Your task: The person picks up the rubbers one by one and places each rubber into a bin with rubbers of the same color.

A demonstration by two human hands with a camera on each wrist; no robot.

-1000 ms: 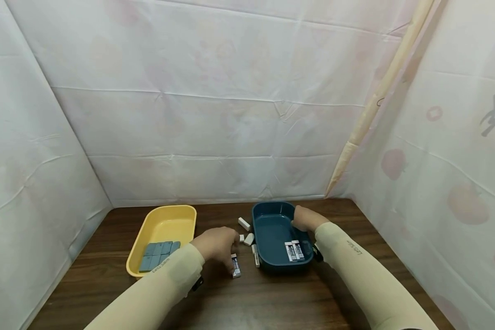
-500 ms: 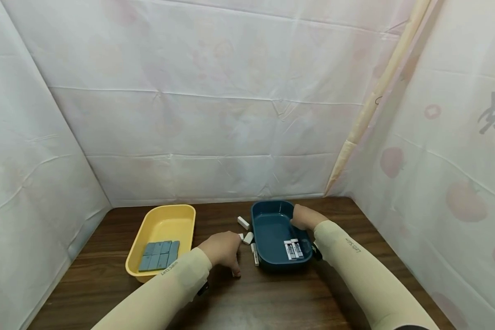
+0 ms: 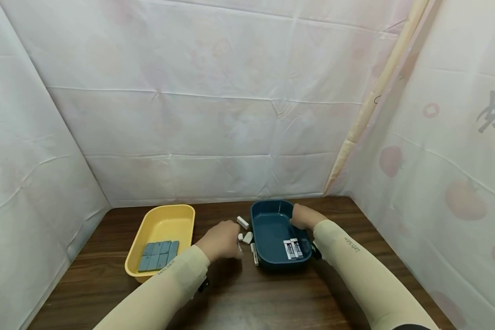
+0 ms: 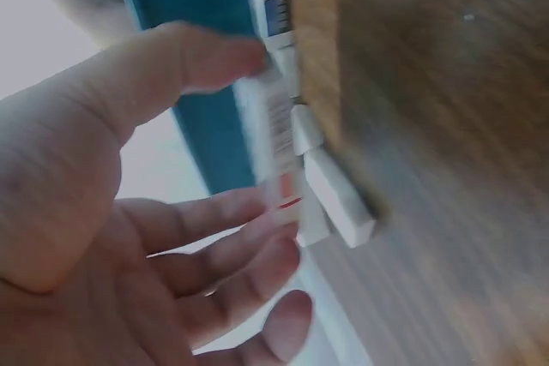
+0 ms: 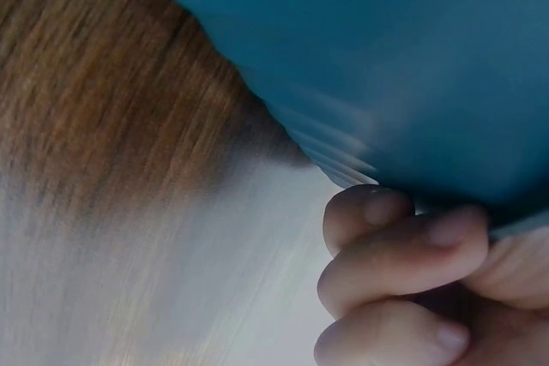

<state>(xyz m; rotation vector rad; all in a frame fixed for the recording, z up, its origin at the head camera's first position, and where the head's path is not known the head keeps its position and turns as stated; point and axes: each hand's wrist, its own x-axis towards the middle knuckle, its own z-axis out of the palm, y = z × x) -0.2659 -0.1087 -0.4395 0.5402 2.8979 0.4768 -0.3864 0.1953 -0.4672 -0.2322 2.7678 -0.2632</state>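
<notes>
My left hand pinches an eraser between thumb and fingertips. The eraser is white with a printed sleeve and looks blurred in the left wrist view. Loose white blocks lie on the table just beyond that hand, and a sleeved eraser lies against the left side of the dark blue bin. My right hand grips the bin's right rim; its curled fingers show in the right wrist view. Inside the bin, erasers with printed sleeves lie side by side near the front.
A yellow bin stands at the left, with several grey-blue blocks laid together in its front part. The brown wooden table is bounded by pale patterned cloth at the back and sides.
The left hand has closed on the eraser that lay on the table and lifted it, moving slightly up and right. The right hand keeps its hold on the bin.
</notes>
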